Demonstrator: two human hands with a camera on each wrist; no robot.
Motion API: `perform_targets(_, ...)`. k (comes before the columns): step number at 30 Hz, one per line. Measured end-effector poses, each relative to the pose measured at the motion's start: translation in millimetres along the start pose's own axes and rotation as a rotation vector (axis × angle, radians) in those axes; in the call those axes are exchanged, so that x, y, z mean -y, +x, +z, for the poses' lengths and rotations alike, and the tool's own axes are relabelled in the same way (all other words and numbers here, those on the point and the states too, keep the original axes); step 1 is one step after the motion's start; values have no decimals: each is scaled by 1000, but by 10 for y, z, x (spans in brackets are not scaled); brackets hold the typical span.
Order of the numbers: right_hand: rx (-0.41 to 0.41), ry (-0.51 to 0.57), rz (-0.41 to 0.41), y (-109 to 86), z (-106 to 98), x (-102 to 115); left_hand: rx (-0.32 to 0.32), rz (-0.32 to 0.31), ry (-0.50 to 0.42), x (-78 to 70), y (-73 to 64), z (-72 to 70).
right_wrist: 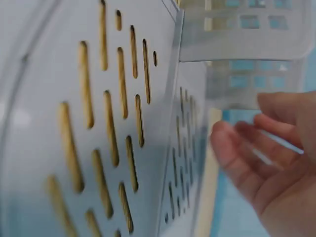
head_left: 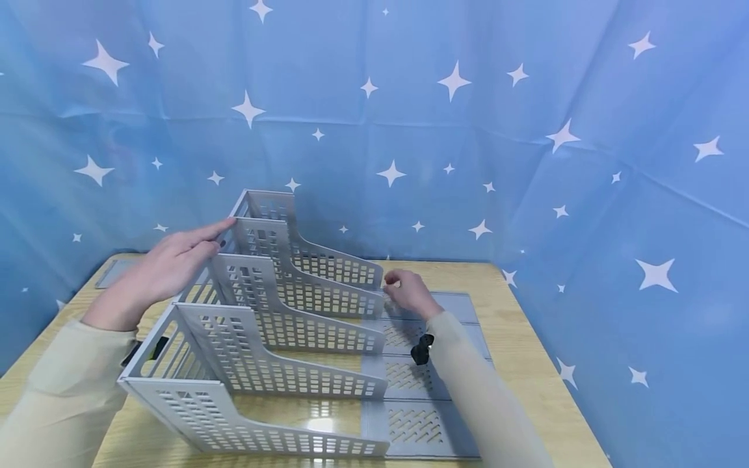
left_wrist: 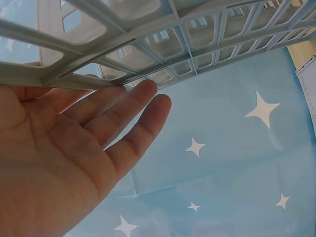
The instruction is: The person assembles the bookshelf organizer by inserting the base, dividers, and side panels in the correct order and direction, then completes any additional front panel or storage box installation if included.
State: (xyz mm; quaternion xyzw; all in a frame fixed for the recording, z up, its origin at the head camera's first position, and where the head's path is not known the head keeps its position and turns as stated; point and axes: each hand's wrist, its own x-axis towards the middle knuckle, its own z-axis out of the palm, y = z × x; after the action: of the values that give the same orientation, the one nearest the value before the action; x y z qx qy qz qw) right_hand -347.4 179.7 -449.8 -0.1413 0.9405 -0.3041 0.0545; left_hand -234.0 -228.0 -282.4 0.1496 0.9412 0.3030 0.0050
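A grey plastic file rack (head_left: 328, 378) with several upright perforated dividers stands on the table. My left hand (head_left: 170, 266) reaches to its tall back side; the fingertips touch the upper edge near the far dividers. In the left wrist view, that hand (left_wrist: 84, 133) has its fingers extended beneath the rack's slatted back (left_wrist: 197, 37). My right hand (head_left: 405, 289) is by the low front ends of the far dividers, over grey slotted panels (head_left: 415, 419) joined along the front. The right wrist view shows this hand (right_wrist: 276, 153) with loosely bent fingers and nothing between them.
The rack and panels lie on a light wooden table (head_left: 526, 351). A flat grey piece (head_left: 114, 272) lies at the table's far left corner. A blue curtain with white stars (head_left: 374, 143) hangs behind and around the table.
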Motion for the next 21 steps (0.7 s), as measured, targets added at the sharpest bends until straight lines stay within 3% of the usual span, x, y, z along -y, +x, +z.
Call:
perform_targets(6,-4,91,65,215,194,-64,-18,11,-13,-1,-13,50)
perform_targets(10,-58,114,121,284,283,-121,-22,17,-21,-17,-3,73)
perform_targets(16,-90,86,106,333,300,-135,-27,17,-7,-23,2,60)
perform_targets(21,-70,77,106,400,280,-110,-31,17,-8,-5,7,38)
